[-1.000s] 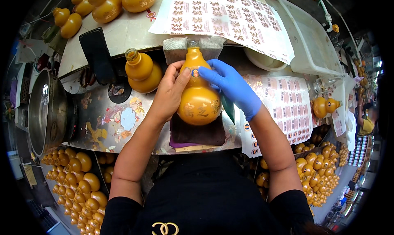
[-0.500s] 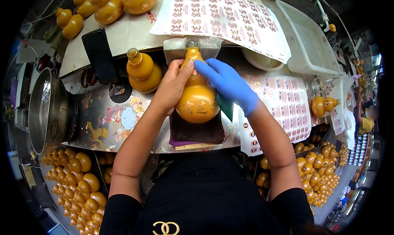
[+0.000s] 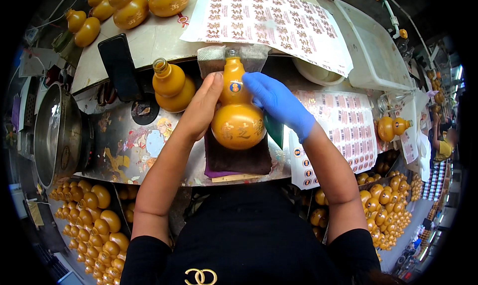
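Note:
A mustard-yellow gourd-shaped bottle (image 3: 238, 127) lies tilted on a dark folded cloth pad (image 3: 234, 161), its clear glass mouth pointing away from me. Dark characters mark its lower bulb, and a small round blue-and-orange sticker (image 3: 235, 87) shows on the upper one. My bare left hand (image 3: 205, 105) is closed against the bottle's left side. In a blue glove, my right hand (image 3: 280, 102) grips the right side, its thumb beside the sticker. A dark green flat piece (image 3: 273, 130) juts out beneath the gloved hand; how it is held is hidden.
Another gourd bottle (image 3: 173, 87) stands left, by a phone on a stand (image 3: 119, 66) and a metal pan (image 3: 52, 133). Sticker sheets lie on the shelf (image 3: 269, 23) and at right (image 3: 338, 135). A white plastic tub (image 3: 373, 51) sits far right. Many bottles fill both lower sides.
My left thumb has drawn back from the bottle's upper bulb, and the right thumb has shifted aside, uncovering the round sticker. The bottle has barely moved.

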Available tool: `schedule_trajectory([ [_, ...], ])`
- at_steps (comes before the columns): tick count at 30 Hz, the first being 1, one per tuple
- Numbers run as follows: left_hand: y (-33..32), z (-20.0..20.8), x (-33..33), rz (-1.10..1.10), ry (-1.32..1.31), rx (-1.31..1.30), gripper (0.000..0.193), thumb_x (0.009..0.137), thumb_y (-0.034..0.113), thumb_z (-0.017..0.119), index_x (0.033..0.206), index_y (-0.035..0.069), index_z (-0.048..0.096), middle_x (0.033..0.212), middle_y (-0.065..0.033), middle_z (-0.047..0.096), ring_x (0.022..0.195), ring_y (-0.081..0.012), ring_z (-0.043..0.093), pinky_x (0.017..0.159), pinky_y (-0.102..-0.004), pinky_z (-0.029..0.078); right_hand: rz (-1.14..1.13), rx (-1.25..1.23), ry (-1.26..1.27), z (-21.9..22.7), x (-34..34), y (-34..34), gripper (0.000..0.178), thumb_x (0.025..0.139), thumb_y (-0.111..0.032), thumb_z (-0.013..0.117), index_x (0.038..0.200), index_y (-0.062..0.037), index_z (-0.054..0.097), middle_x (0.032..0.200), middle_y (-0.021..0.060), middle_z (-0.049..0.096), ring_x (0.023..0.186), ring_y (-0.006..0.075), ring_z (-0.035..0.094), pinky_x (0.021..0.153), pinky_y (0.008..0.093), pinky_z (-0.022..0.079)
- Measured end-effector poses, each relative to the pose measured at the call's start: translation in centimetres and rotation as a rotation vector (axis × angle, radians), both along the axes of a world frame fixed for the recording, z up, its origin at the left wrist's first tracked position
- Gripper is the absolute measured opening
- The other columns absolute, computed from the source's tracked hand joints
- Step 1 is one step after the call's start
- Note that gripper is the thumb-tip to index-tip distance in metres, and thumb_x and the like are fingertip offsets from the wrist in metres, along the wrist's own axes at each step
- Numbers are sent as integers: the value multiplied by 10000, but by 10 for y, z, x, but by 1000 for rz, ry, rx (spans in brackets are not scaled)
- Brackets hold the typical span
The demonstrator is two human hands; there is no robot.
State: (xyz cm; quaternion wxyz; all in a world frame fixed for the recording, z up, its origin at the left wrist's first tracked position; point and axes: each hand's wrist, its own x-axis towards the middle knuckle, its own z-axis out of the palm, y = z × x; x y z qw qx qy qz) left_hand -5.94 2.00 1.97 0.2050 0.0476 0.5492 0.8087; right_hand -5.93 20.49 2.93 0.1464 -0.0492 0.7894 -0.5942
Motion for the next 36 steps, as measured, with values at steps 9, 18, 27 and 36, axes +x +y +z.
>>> schedule_trajectory([
  [9,-12,-23,-4,-97,228,-173,531,987,382,483,1343,4,373,1198,-105,533,1076,-142,527,921,-274,434,33,16,64,-10,0,3,607,822,-558,650,1020,13,587,727,66,543,653,133,494,637,280,443],
  [18,-11,-11,3,-106,74,-12,593,952,339,563,1381,3,328,1207,-103,541,1101,-159,540,941,-289,443,-423,-697,-552,-10,7,23,510,894,-514,556,1036,-25,592,838,38,585,686,131,540,657,222,446],
  [27,-5,0,7,-116,132,-53,670,887,283,673,1380,0,319,1209,-123,540,1086,-179,562,914,-312,472,125,-52,257,65,-1,4,233,873,-163,610,1055,-20,582,976,88,602,887,128,603,775,296,531],
  [36,-6,3,2,-106,57,-85,635,887,349,656,1317,-16,365,1182,-148,538,1064,-185,567,905,-306,471,225,358,350,70,-35,-3,241,857,-145,613,1053,-6,589,926,97,657,859,139,612,815,295,501],
])
